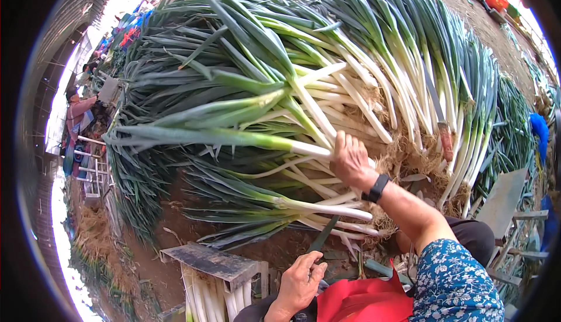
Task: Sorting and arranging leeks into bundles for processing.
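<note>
My right hand (350, 158), with a dark watch band at the wrist, grips long green onions (311, 149) by their white stems above a large heap. Their leaves fan out to the left. My left hand (302, 282) is over my lap beside the red apron (366, 298), its fingers bent and slightly apart, with nothing visible in it. A few green onions (328, 208) lie on the soil between my hands, roots to the right. Farther right, a long-bladed knife (445, 142) with a reddish-brown handle rests on upright-leaning green onions (407, 72).
A low bench (210, 258) stands at front left, white stalks (214, 295) below its top. Another bench (502, 203) is at the right. A person (76, 114) in pink is at the far left. A red container (496, 0) sits at back right; blue material (539, 136) hangs at the right edge.
</note>
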Demonstrator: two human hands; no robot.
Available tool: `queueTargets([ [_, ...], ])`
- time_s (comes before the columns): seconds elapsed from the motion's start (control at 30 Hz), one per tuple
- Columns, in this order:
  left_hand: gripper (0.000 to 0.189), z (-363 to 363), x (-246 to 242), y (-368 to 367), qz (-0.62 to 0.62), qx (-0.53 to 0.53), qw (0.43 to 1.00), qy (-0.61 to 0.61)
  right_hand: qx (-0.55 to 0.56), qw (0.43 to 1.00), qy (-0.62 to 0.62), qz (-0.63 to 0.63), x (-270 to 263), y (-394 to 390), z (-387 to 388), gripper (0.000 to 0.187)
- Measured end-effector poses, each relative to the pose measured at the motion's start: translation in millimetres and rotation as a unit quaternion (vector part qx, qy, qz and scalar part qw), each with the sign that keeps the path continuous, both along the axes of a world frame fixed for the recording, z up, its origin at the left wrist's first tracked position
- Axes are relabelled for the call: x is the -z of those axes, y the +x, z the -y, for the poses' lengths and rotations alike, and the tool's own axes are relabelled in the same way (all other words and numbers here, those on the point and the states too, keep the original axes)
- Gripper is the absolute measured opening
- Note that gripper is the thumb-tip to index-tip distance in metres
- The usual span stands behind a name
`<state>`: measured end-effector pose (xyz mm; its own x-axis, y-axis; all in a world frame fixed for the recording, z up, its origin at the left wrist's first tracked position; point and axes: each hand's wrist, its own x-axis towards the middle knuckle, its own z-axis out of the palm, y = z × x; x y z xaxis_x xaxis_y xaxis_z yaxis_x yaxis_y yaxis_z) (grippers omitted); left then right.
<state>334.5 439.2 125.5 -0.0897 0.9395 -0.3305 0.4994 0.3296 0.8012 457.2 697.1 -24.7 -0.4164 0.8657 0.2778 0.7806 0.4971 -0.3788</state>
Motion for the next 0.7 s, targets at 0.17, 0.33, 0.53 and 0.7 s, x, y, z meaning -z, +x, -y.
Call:
queueTargets([
  [0.17, 0.031, 11, 4, 10, -0.021, 0.051, 0.998, -0.01, -0.043, 0.999, -0.013, 0.027, 47, 34, 82, 0.069],
  [0.33, 0.034, 23, 6, 16, -0.095, 0.118, 0.986, 0.062, -0.103, 0.991, -0.05, 0.069, 87, 46, 145, 0.046],
  [0.53, 0.039, 34, 12, 14, -0.168, 0.21, 0.963, -0.006, -0.111, 0.974, -0.186, 0.062, 84, 53, 159, 0.068],
  [0.7, 0.043, 43, 12, 16, -0.198, 0.218, 0.956, 0.015, -0.113, 0.979, -0.166, -0.015, 80, 48, 157, 0.078],
])
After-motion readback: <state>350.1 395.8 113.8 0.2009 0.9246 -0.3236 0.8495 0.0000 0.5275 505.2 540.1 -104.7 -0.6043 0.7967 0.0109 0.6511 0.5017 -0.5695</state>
